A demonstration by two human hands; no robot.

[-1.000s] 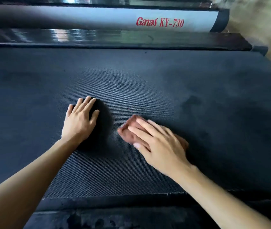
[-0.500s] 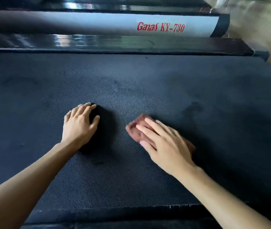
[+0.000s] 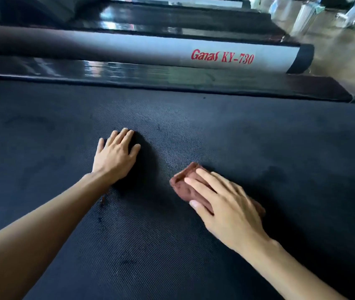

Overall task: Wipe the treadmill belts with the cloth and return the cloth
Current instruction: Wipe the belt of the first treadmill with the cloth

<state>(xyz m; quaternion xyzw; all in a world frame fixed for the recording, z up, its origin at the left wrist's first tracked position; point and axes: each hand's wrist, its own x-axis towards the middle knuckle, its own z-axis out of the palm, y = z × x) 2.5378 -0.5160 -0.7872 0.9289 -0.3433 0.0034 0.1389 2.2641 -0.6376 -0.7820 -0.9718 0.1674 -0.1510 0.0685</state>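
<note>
Your left hand [image 3: 115, 154] lies palm down on the treadmill belt [image 3: 280, 148], left of the middle. Its fingers are straight and close together, with the thumb spread out to the side. It holds nothing and simply rests flat on the textured black surface. Moving right, a strip of bare belt separates the two hands. Then comes the cloth [image 3: 184, 184], reddish-brown and bunched, sitting on the belt right of the middle and well in from the far edge. Your right hand [image 3: 222, 206] is on top of it, fingers stretched out and slightly fanned, pressing it down against the belt, with the thumb along the cloth's near side. One bunched end pokes out beyond your fingertips toward the left hand. Along the belt's far edge runs a glossy black side rail [image 3: 172, 81]. Behind it sits a grey cover [image 3: 128, 48] with red lettering, Ganas KY-730, near its right end.
</note>
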